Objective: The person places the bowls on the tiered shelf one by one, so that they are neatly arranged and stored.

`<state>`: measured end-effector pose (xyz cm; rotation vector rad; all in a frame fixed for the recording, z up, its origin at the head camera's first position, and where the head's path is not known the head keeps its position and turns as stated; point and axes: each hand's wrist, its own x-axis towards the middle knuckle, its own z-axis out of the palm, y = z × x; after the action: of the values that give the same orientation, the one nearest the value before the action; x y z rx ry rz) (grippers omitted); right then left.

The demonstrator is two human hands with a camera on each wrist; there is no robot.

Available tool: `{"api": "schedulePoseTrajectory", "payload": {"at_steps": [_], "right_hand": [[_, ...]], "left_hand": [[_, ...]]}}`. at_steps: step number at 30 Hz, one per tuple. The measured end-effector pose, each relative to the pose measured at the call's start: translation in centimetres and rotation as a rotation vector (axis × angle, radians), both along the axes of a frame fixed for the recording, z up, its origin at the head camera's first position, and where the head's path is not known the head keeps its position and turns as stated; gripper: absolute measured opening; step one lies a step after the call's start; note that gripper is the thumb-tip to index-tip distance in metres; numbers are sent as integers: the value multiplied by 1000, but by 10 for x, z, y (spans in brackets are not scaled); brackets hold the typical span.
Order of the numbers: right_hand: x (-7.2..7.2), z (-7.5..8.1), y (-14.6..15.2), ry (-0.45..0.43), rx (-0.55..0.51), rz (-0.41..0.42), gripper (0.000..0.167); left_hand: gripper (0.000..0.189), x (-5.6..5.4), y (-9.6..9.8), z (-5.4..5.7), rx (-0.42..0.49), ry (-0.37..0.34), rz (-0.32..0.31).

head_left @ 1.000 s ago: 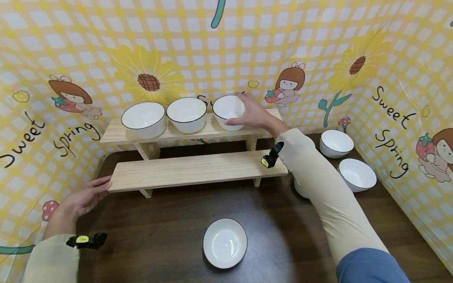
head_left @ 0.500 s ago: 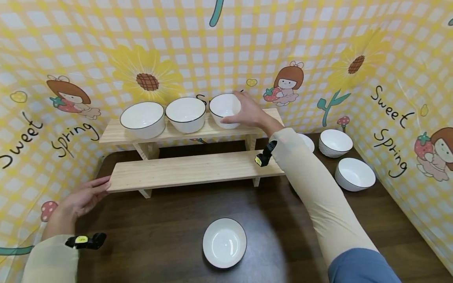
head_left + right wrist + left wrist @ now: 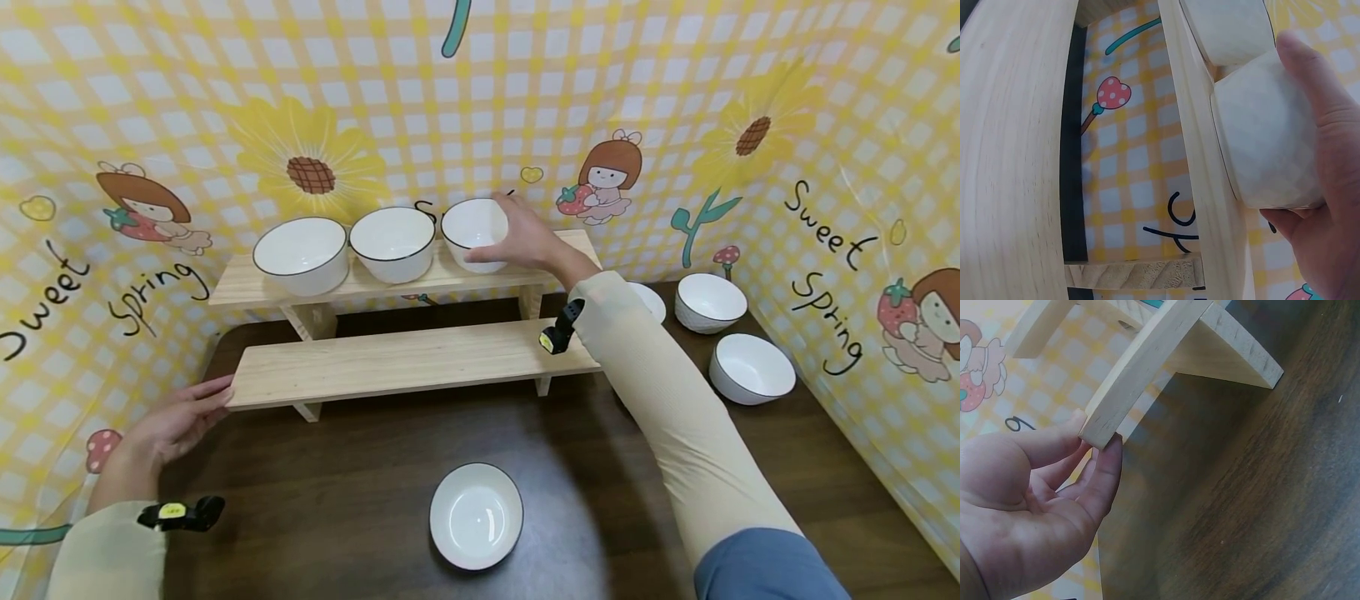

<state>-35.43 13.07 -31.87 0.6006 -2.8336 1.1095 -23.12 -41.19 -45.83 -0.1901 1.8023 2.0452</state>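
Observation:
My right hand grips a white bowl with a dark rim at the upper tier of a two-tier wooden shelf. In the right wrist view, the thumb lies along the side of the bowl, whose outside is faceted. To its left, a second bowl and a larger bowl stand on the upper board. My left hand pinches the left end of the lower board. In the left wrist view, thumb and fingertips meet the corner of the board.
On the dark wooden table, another white bowl sits in front of the shelf. More bowls stand at the right, including a textured bowl and a plain one. Yellow checked cloth surrounds the table on the back and sides.
My right hand has shifted slightly left with the bowl, bringing it closer to the middle bowl. The left hand keeps its hold on the board's end.

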Motion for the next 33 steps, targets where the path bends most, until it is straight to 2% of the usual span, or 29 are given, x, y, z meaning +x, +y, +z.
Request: {"api": "schedulePoseTrajectory", "payload": {"at_steps": [6,14,19,25,33], "right_hand": [[1,1,-2,-17,-13,-15,111],[8,0,3,14,57,5,120],[17,1,10,57,112,28,127],[31,5,21,67,155,56,129],[55,10,33,128,189,151,126]], "left_hand": [[33,2,2,3,-6,-3,10],[33,3,3,4,-12,-8,6],[33,4,3,5,-22,-2,8],[34,3,2,3,-18,2,0],[34,3,2,3,-15,-1,-1]]}}
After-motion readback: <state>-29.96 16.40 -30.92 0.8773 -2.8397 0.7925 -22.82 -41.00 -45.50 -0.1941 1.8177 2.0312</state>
